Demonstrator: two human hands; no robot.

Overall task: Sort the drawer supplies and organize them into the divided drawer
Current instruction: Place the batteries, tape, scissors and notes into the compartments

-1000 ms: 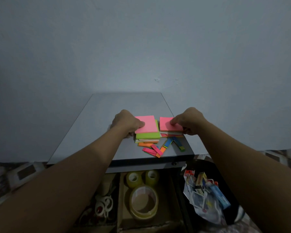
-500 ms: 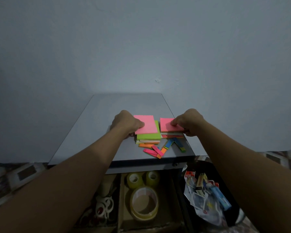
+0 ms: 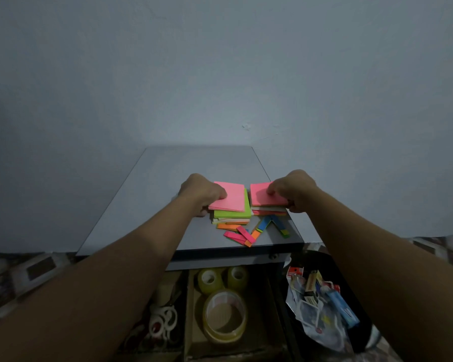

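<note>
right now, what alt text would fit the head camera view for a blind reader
The left hand grips the left stack of sticky notes and the right hand the right stack, both pink-topped, on a grey table. Paper strips lie near its edge; tape rolls sit in the open drawer below.

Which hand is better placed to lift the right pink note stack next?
Right, probably. The right hand grips the right pink stack at its right edge; the left hand holds the left stack, farther away.
</note>
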